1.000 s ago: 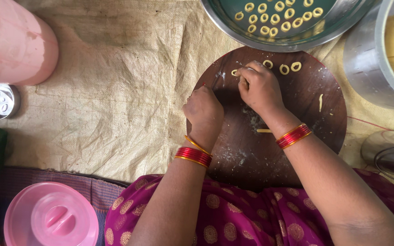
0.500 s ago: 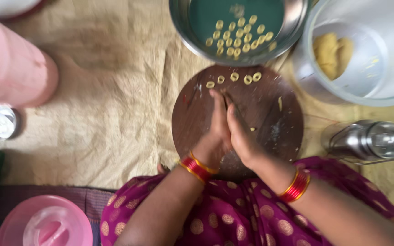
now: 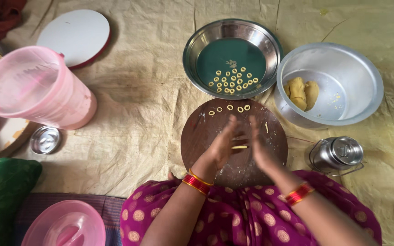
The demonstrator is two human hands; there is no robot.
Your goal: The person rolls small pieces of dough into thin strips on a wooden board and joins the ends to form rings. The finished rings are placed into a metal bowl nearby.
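Note:
My left hand point(image 3: 219, 148) and my right hand point(image 3: 261, 145) are raised palm to palm over a round dark wooden board point(image 3: 201, 136), both blurred with motion. A short yellow dough strip point(image 3: 239, 146) lies between the palms, fingers stretched out flat. Several small dough rings point(image 3: 228, 108) lie in a row at the board's far edge, and one thin dough strip point(image 3: 266, 127) lies on its right side. Beyond the board, a steel bowl point(image 3: 192, 59) holds several more dough rings point(image 3: 232, 79).
An aluminium pot point(image 3: 365, 86) at the right holds lumps of yellow dough point(image 3: 303, 92). A lidded steel can point(image 3: 338, 154) stands near my right knee. At the left are a pink jug point(image 3: 37, 91), a small steel lid point(image 3: 45, 139), a white round lid point(image 3: 75, 36), a pink lid point(image 3: 64, 225) and green cloth point(image 3: 1, 191).
My hands left the far rings, came together palm to palm over the board, and are now slightly parted with a dough strip showing between them. The view has tilted to show more of the mat.

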